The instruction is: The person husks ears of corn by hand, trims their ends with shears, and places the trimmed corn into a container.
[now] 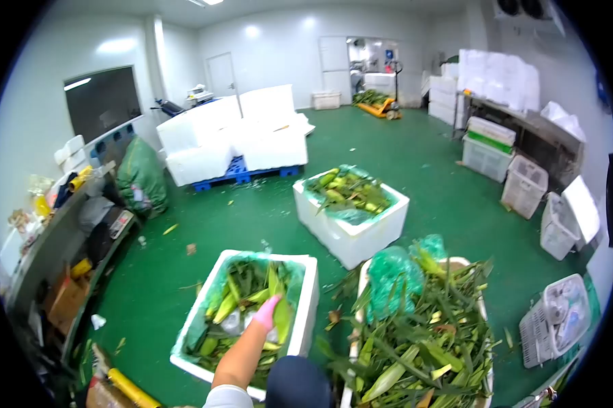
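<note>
My left hand (pixel 268 313), in a pink glove, reaches down into a white foam box (pixel 309 292) lined with green plastic. Its fingers close around a green ear of corn (pixel 283 322) in its husk. More husked ears (pixel 226 307) and loose leaves lie around it, with clear plastic bottles or bags (pixel 232 322) among them. My right hand is out of view. A dark blue rounded shape (pixel 297 382) sits beside my forearm at the bottom edge.
Just right stands a box heaped with corn husks (pixel 415 347) and a green plastic bag (pixel 395 282). Beyond is another foam box of corn (pixel 351 238). A cluttered metal bench (pixel 55 265) runs along the left; white baskets (pixel 557 319) line the right. Foam sheets (pixel 204 136) stand behind.
</note>
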A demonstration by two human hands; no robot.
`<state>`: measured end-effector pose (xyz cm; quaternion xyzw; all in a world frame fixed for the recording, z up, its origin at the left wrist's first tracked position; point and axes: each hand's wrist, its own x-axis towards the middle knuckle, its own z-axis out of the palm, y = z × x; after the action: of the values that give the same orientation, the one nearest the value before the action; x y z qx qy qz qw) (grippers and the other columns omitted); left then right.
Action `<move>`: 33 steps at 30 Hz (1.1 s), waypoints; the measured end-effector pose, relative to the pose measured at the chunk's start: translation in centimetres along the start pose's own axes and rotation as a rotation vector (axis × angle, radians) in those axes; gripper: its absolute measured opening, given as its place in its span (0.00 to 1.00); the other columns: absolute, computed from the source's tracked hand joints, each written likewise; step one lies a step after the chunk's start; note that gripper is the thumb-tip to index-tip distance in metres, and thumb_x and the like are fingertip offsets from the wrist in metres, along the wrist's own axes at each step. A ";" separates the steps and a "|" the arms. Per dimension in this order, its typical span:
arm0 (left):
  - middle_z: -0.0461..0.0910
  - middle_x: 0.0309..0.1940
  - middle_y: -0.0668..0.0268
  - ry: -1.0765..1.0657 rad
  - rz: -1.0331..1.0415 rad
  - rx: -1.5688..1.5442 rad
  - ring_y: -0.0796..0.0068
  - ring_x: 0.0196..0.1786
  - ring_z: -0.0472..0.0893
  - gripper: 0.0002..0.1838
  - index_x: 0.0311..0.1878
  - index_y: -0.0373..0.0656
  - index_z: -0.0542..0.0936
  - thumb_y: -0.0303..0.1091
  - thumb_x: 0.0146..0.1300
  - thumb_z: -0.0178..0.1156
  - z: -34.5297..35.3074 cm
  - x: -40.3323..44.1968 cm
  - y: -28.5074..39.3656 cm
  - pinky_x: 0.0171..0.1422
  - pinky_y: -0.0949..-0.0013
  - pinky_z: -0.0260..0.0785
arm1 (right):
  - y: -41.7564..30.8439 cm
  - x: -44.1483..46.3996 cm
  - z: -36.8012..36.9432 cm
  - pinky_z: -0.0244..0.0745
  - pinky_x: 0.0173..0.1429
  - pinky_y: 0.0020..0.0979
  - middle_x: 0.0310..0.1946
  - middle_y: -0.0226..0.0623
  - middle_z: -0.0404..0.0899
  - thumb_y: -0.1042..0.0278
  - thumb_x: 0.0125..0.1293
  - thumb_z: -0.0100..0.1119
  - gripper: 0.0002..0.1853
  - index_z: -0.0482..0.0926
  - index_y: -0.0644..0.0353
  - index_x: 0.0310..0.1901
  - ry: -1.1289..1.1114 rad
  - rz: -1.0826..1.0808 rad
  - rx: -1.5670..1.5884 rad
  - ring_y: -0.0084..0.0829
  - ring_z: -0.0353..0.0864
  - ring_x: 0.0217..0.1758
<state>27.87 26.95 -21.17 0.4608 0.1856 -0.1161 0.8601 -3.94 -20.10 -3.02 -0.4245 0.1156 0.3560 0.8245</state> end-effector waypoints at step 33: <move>0.80 0.61 0.58 -1.126 -0.019 1.249 0.68 0.63 0.78 0.45 0.75 0.35 0.68 0.46 0.61 0.76 36.0 -26.0 -2.8 0.70 0.65 0.69 | -5.8 -7.1 -8.8 0.77 0.46 0.27 0.39 0.28 0.78 0.62 0.67 0.69 0.24 0.73 0.60 0.60 -0.149 -0.361 -0.497 0.21 0.78 0.41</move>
<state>10.99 -3.94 6.03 0.7238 -0.3658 -0.4173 0.4101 -4.11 -32.70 -1.36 -0.5992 -0.1129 0.2513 0.7517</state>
